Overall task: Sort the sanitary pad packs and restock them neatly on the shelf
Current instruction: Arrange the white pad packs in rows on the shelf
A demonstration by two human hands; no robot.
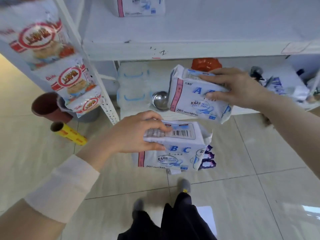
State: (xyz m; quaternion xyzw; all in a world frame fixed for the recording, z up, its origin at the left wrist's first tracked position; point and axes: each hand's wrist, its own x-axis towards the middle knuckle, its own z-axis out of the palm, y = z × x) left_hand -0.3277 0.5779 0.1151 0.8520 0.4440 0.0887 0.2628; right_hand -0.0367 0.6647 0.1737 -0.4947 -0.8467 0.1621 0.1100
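My left hand (136, 134) grips a white and blue sanitary pad pack (180, 149) by its top, barcode side up, held low over the floor. My right hand (237, 87) holds a second white and blue pad pack (194, 99) higher up, in front of the lower shelf level. A third pack of the same kind (138, 6) stands on the white shelf board (190, 35) above. Dark purple packs (207, 158) show on the floor behind the left pack.
Snack bags (39, 37) hang in a strip on the shelf post at left. Clear plastic boxes (133, 87), a steel bowl (160, 101) and a red item (206, 64) sit on the lower shelf. A brown pot (46, 106) and a yellow roll (69, 133) lie on the tiled floor.
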